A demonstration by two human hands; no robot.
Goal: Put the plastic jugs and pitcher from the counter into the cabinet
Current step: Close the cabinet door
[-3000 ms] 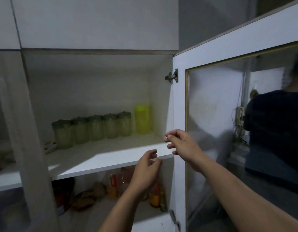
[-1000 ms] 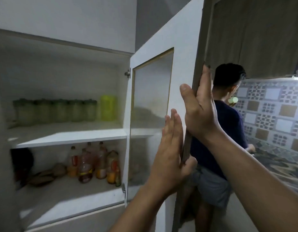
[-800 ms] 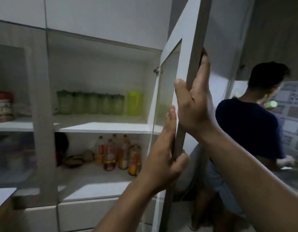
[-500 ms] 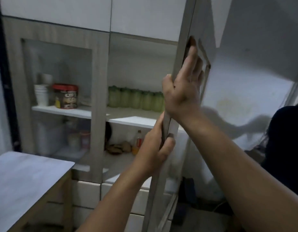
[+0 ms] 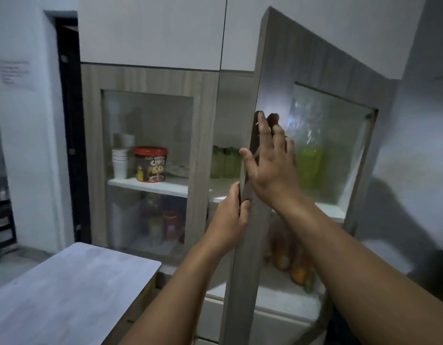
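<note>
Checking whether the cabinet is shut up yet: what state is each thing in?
Right cabinet door: ajar, partly swung.
Left cabinet door: closed.
Left hand: gripping the door's edge.
Right hand: flat on the door, fingers spread.
Red-lidded tub: lid on, upright.

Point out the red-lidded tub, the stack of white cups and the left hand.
red-lidded tub (image 5: 151, 165), head view, front label.
stack of white cups (image 5: 120, 163), head view, middle cups.
left hand (image 5: 229, 220), head view, back of hand.

Probably home kitchen: stocked cabinet (image 5: 150, 78)
</note>
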